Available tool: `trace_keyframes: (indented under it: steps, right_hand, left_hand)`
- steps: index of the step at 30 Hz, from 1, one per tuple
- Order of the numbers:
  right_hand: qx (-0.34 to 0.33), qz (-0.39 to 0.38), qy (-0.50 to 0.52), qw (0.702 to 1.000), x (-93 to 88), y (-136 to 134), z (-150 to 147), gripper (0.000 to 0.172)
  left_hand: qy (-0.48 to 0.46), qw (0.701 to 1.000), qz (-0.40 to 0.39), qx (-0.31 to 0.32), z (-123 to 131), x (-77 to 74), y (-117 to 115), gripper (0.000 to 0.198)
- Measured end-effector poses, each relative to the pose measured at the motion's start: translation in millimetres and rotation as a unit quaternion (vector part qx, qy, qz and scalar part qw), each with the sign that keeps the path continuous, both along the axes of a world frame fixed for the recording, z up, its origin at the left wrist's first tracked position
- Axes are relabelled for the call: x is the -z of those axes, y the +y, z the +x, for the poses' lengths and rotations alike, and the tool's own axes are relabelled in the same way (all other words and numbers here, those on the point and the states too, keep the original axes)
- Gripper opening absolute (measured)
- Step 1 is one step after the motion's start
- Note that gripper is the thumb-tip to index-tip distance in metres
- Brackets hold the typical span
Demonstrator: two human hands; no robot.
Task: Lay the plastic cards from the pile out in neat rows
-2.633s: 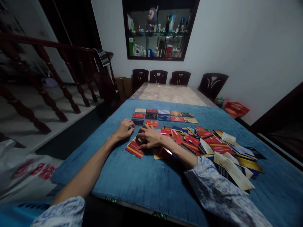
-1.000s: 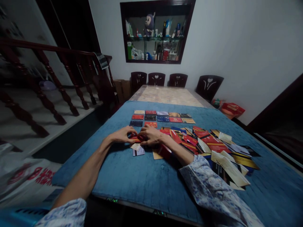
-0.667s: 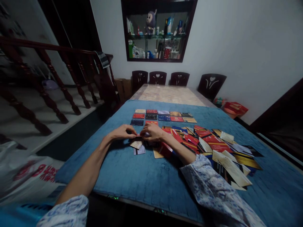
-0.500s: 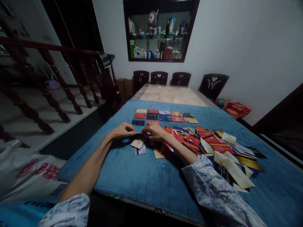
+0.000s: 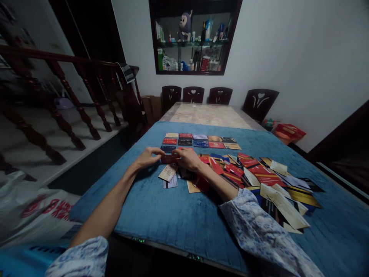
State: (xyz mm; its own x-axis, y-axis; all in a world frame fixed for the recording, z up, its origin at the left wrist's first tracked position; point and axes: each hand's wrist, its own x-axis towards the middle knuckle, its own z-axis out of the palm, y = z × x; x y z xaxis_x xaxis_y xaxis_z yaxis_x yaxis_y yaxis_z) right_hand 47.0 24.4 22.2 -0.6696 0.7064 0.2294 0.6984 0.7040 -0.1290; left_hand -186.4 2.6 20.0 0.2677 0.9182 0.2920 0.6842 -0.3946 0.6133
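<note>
Table (image 5: 207,113) was easily the biggest thing in front of you, pale top bare at the far end and a blue cloth (image 5: 144,207) over the near part. Off to your right sat a messy pile of cards (image 5: 261,177), all overlapping at odd angles. Up the middle you had neat rows of cards (image 5: 200,144), with a navy card (image 5: 168,149) at the left of the nearest row. Your grip was clamped at both ends: left hand (image 5: 154,156) pinching one end, right hand (image 5: 184,157) the other, of a dark red card (image 5: 169,159) just on the near side of the navy one. Couldn't tell if it was a single card or a few stacked. Two-ended pinch was a solid call imo; light, even pressure seemed best for holding it level, and pinching close to the edges kept most of its face visible. One gotcha, I reckon: a beige card (image 5: 168,172) lay overlapping a lilac card (image 5: 170,182) just below, so a low hand could've nudged those.
</note>
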Motion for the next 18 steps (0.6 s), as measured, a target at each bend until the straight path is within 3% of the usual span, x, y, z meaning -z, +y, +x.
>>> trace_keyframes:
  steps: [8, 18]
  right_hand:
    - [0.022, 0.005, -0.017, 1.000, -2.7, -8, -1, 0.041]
    - [0.031, 0.023, -0.012, 0.999, 8.9, 1, -1, 0.047]
  left_hand:
    - [0.034, 0.996, 0.079, 0.022, 1, 9.8, 3, 0.039]
    - [0.088, 0.991, 0.085, 0.056, 4, 13.3, 1, 0.040]
